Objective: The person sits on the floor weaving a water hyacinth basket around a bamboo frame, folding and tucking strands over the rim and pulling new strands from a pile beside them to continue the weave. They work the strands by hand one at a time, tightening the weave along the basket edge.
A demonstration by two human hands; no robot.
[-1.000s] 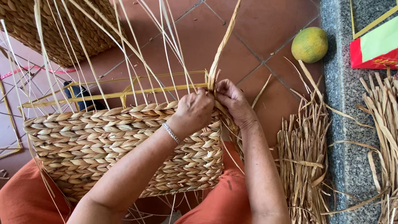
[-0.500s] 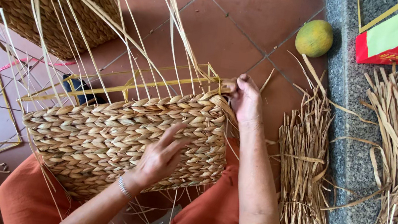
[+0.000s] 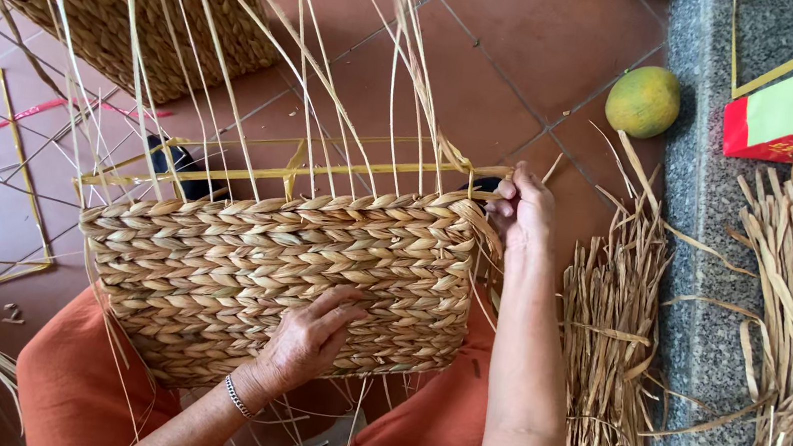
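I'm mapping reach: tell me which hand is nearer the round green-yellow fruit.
Right. The right hand grips the basket's top corner, just below-left of the fruit; the left hand lies flat on the basket's front, farther away.

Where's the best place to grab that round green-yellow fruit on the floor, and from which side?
Probably from straight above, fingers spanning its widest middle. The fruit is a smooth ball with no stem or handle showing, lying alone on the red floor tiles, apart from the dried straw bundle, so nothing blocks a top approach.

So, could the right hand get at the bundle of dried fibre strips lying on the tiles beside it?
Probably yes: the right hand sits at the woven basket corner, with the bundle just to its right and nothing between them.
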